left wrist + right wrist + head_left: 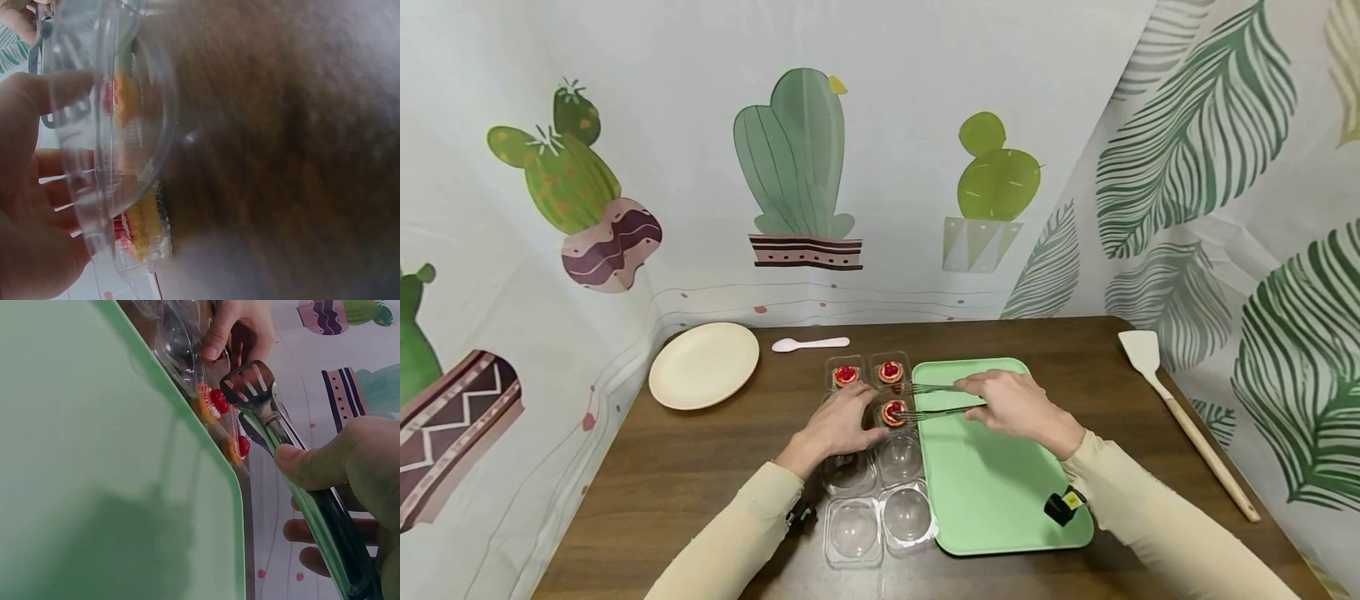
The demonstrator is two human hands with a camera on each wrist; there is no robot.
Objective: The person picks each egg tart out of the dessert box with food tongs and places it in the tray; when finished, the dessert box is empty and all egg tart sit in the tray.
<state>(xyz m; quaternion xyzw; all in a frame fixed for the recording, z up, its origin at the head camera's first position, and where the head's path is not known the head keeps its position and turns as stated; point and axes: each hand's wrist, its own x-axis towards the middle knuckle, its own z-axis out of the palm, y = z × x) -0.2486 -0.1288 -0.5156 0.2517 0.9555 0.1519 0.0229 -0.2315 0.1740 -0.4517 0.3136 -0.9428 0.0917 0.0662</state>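
My right hand [1011, 403] grips metal serving tongs [940, 412] with slotted ends. The tongs' arms stand apart, one end over a fruit tart [893, 412] with red topping. In the right wrist view, the slotted head [249, 382] is close to the tarts. My left hand [842, 421] rests on a clear plastic container [853, 533] with several round compartments, its thumb and fingers spread. Two more tarts sit at its far end, a left one [846, 375] and a right one [891, 372]. Part of the container is hidden under my left hand.
Right of the container lies a green tray [992, 492]. A cream plate [703, 367] is at the back left, with a pale pink spoon [810, 343] beside it. Along the right table edge lies a white spatula [1187, 425] with a wooden handle.
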